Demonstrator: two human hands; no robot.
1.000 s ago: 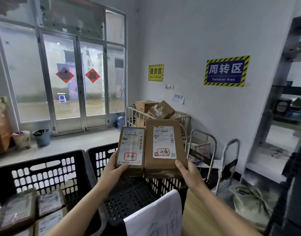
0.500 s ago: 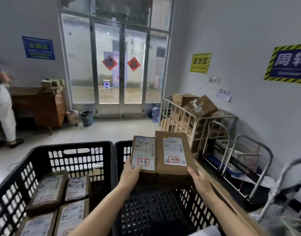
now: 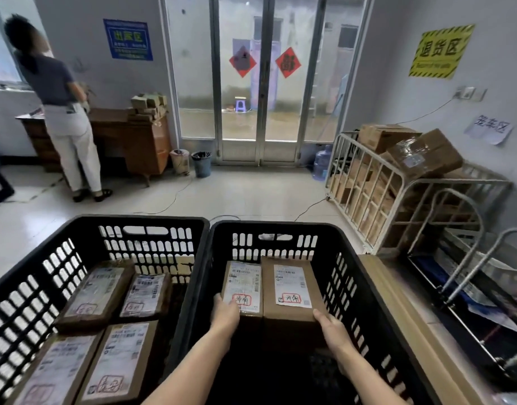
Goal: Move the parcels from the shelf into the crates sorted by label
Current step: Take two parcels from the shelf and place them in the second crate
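Note:
Two black plastic crates stand side by side in front of me. Inside the right crate I hold two brown cardboard parcels next to each other, each with a white label marked in red. My left hand grips the near end of the narrower parcel. My right hand grips the near right corner of the wider parcel. Both parcels sit low within the crate walls. The left crate contains several labelled parcels lying flat.
A person stands at a wooden desk at the far left. A metal cage cart full of cardboard boxes lines the right wall, with hand trolleys nearer me. Glass doors, two bins and a water jug are at the back.
Both hands have lowered the two parcels from chest height down into the right crate. My view has swung left and down, bringing the person and desk into sight.

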